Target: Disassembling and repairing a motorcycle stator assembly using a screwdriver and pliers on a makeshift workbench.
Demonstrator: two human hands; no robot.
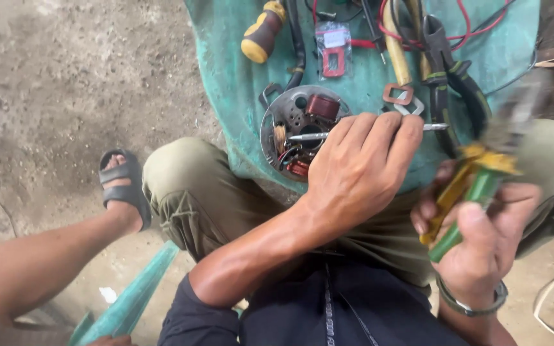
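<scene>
My left hand (360,170) pinches a thin metal screwdriver (315,136) over the round stator plate (299,131) at the green stool's (238,77) near edge, my right hand (482,237) grips green-and-yellow-handled pliers (466,198); a slip could nick the copper coils.

Single head-worn view, looking steeply down from the person's own head.

Camera faces down past the chest and lap toward a teal stool (238,77) just ahead of the knees; close range. Left hand (360,166) and right hand (482,237) fill centre and lower right. Dirt floor (52,83) occupies the left side of frame, a sandalled foot (122,186) at mid-left. One camera only.
</scene>
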